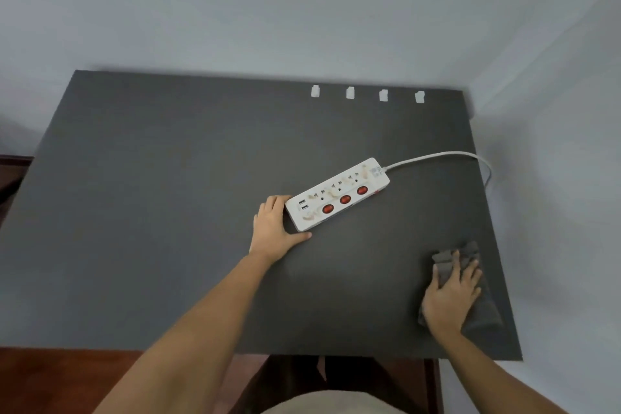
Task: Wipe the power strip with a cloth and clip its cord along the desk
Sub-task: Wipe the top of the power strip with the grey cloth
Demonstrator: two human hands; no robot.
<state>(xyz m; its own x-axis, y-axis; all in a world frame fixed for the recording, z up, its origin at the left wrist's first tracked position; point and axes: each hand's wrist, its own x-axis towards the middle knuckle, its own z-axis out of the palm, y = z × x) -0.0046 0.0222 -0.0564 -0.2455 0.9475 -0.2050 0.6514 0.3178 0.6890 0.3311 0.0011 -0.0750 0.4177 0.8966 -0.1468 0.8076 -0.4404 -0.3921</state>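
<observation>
Strip: we see the strip lying flat and slanted on the desk, a bit right of the desk's middle, with brownish smears on its white top.
Handling of strip: we judge it as light, stiff plastic that may slide on the smooth desk; it is best held at the end away from the cord or by its long sides, not on the red switches.
Cord: the cord leaves the far right end of the strip, bends toward the right edge of the desk and drops over it; it looks bendable but a little springy.
Left hand: our left hand touches the near left end of the strip, fingers wide, thumb stretched along its near corner, bracing and not gripping.
Right hand: our right hand lies flat on the cloth, well right of the strip and nearer to us, fingers spread, nothing pinched yet.
Cloth: grey, soft, folded, close to the desk's right edge.
Clips: four white clips stand in a row behind the strip, along the far edge.
Hidden: the plug and the rest of the cord are out of sight; we cannot read the clip openings or the strip's label.
</observation>
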